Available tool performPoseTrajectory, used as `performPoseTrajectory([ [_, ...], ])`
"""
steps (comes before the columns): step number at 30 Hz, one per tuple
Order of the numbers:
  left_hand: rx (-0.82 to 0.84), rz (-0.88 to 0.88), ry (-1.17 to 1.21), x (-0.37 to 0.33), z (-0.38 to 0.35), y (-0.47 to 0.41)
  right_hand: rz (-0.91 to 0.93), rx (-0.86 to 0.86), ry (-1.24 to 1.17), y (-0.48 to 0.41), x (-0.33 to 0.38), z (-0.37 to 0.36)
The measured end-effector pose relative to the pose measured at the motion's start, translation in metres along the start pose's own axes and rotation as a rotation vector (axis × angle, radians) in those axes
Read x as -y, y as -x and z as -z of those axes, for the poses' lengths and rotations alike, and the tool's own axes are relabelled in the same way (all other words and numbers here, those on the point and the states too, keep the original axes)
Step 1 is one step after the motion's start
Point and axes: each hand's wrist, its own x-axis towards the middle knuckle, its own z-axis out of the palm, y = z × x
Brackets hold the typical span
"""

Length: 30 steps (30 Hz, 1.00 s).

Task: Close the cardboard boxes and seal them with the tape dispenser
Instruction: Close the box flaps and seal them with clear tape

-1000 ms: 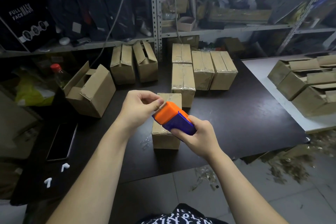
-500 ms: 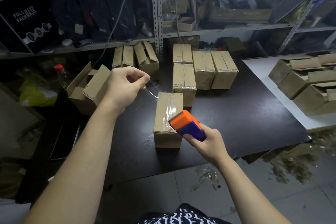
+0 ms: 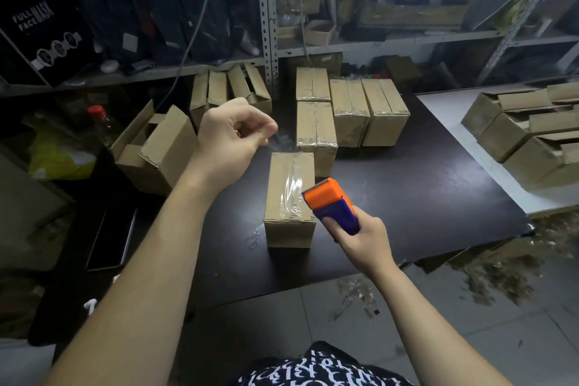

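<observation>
A closed cardboard box (image 3: 282, 194) stands in the middle of the black table (image 3: 407, 197). My right hand (image 3: 360, 233) grips the orange and blue tape dispenser (image 3: 332, 202) at the box's near right corner. A strip of clear tape (image 3: 293, 185) stretches from the dispenser over the box top to my left hand (image 3: 232, 135), which pinches the tape's free end just beyond the box's far edge. Several sealed boxes (image 3: 351, 110) stand in a group behind.
An open box (image 3: 156, 150) lies at the left, with two more unsealed boxes (image 3: 232, 91) behind it. A white table (image 3: 454, 122) at the right carries several open boxes (image 3: 526, 135). Shelving lines the back. A phone (image 3: 111, 238) lies near the table's left edge.
The tape has been drawn out: my left hand went from the dispenser up and left, then settled over the box's far end. My right hand brought the dispenser down toward the box's near end.
</observation>
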Motion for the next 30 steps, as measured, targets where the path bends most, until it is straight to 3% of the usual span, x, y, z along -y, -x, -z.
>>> performPoseTrajectory([
  [5,0.109,-0.233,-0.023,-0.008,-0.022,0.009,-0.229,0.020,-0.062,-0.006,0.004,-0.002],
  [10,0.127,-0.281,-0.011,-0.002,-0.043,0.013,-0.340,-0.002,-0.214,-0.010,0.017,0.000],
  [14,0.087,-0.274,-0.017,-0.005,-0.057,0.027,-0.385,-0.049,-0.193,-0.023,0.023,-0.005],
  [18,-0.005,-0.303,0.077,-0.025,-0.046,0.029,-0.775,-0.264,-0.071,-0.042,-0.007,0.007],
  [21,0.076,-0.246,0.095,-0.033,-0.035,0.021,-0.662,-0.251,0.229,-0.038,-0.028,0.004],
  [25,0.076,0.009,0.244,-0.031,-0.035,0.027,-0.571,-0.028,0.394,-0.039,-0.037,-0.020],
  [30,0.107,0.111,0.318,-0.031,-0.031,0.030,-0.418,0.064,0.569,-0.039,-0.060,-0.035],
])
